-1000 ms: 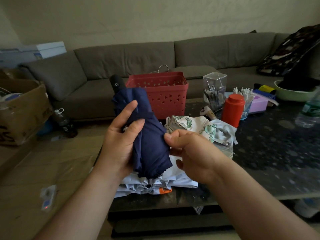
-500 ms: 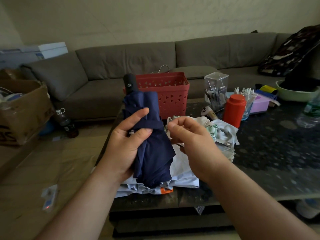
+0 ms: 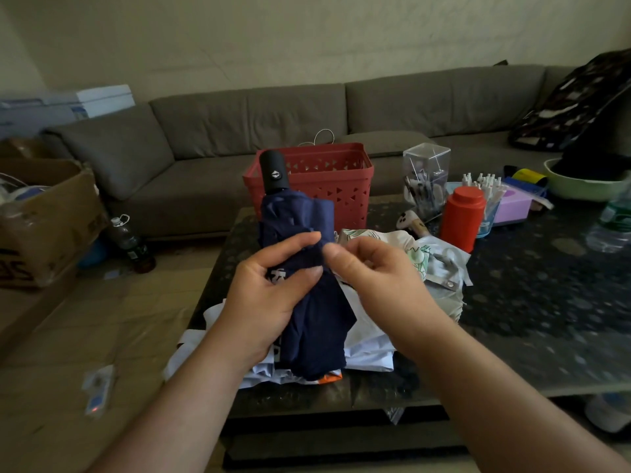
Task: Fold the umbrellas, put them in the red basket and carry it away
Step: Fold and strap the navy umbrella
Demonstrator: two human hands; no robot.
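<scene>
A folded navy umbrella point(image 3: 309, 322) with a black handle pointing up stands in my left hand point(image 3: 263, 298), which grips its bunched cloth. My right hand point(image 3: 375, 281) pinches the umbrella's strap at its middle, fingertips meeting my left thumb. Behind the handle stands the red basket point(image 3: 327, 186) on the dark table, its inside hidden from here. Under my hands lies a pale blue-white umbrella point(image 3: 368, 349), loose and crumpled. To its right lies a white umbrella with green leaf print point(image 3: 426, 257).
A dark speckled table point(image 3: 546, 319) carries a red canister point(image 3: 462, 216), a clear pen box point(image 3: 425, 179), a purple box, a green bowl point(image 3: 580, 186) and a water bottle. A grey sofa runs behind. A cardboard box point(image 3: 44, 216) and a bottle stand on the floor at left.
The umbrella has moved right and stands more upright, its handle now in front of the basket. My right hand has risen from the umbrella's lower cloth to its middle strap.
</scene>
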